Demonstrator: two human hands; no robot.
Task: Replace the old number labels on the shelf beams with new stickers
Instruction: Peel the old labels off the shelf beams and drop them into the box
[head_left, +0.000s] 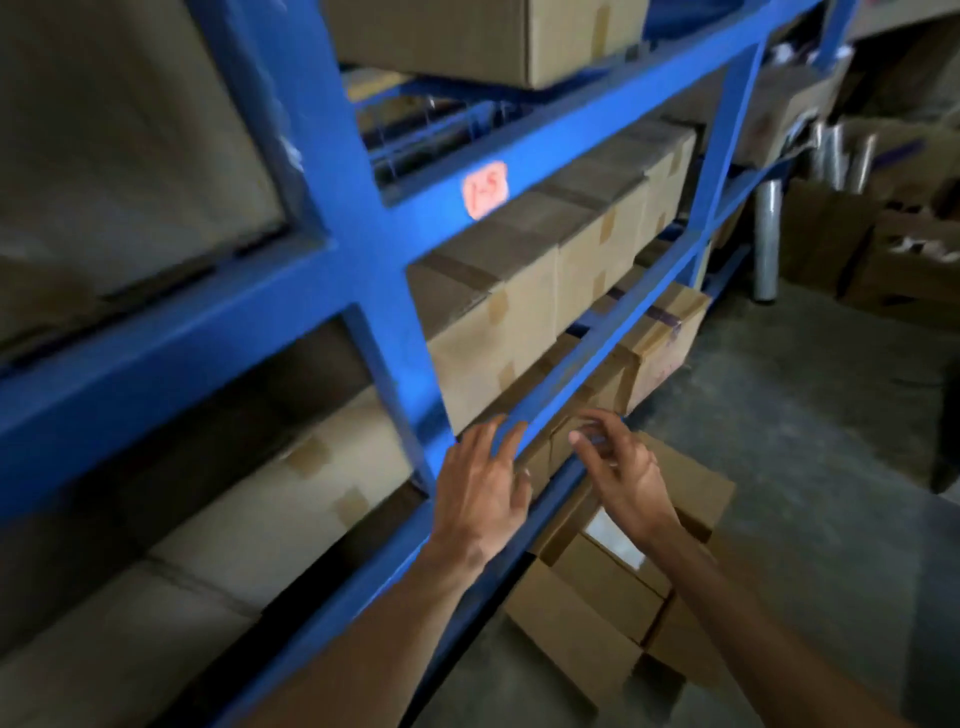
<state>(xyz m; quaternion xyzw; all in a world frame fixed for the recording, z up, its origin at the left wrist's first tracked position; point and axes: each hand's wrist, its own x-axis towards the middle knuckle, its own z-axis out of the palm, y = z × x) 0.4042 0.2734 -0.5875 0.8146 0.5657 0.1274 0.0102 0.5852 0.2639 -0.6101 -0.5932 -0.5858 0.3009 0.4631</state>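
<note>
An orange label (485, 189) marked "1-5" sits on the blue upper beam (571, 130), just right of the upright post (353, 218); whether it is an old one or a fresh sticker I cannot tell. On the lower beam (587, 353) no label shows. There the left hand (480, 488) lies with fingers spread and touching the beam's face, gripping nothing, while the right hand (621, 467) hovers just beside it, fingertips drawn loosely together, perhaps pinching something small, though the blur hides it. I judge this beam is being worked on now, with others left. Cardboard boxes (519, 312) fill the shelves, more boxes (613, 587) stand on the grey concrete floor (805, 415), and film rolls (768, 239) lean far right.
</note>
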